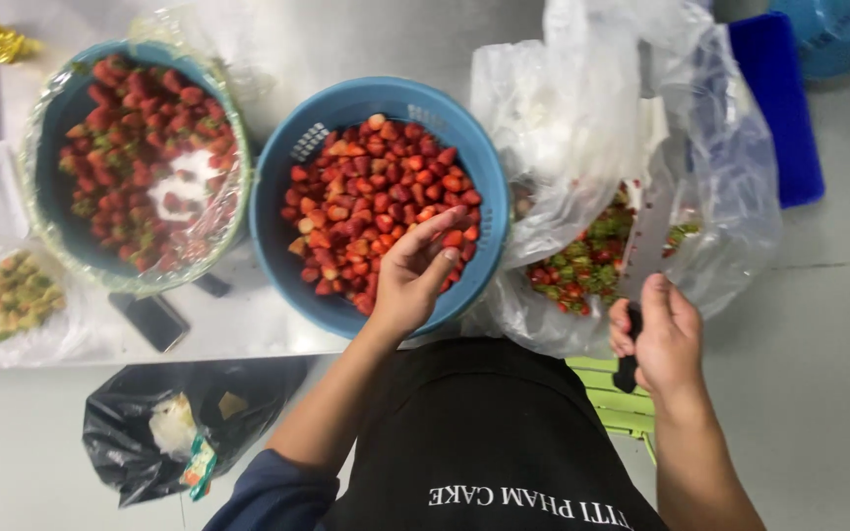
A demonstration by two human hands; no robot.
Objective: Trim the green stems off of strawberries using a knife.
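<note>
Hands first: the left hand (pixel 415 280) reaches into the blue basket (pixel 386 103) of cut strawberries (pixel 366 197), fingers loosely curled and touching the fruit at its 5 o'clock edge; whether it grips a berry I cannot tell. At 9 o'clock from that basket sits a film-lined bowl (pixel 51 108) of whole strawberries. At 3 o'clock, the right hand (pixel 663 339) is closed around a knife (pixel 646 241), blade pointing into the clear bag (pixel 582 108) of trimmings on the worktop (pixel 425 39).

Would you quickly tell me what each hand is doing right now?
Left hand: open, fingers loosely curled, over the red strawberries in the round blue plastic basket.
Right hand: closed on the black-handled steel knife.
</note>
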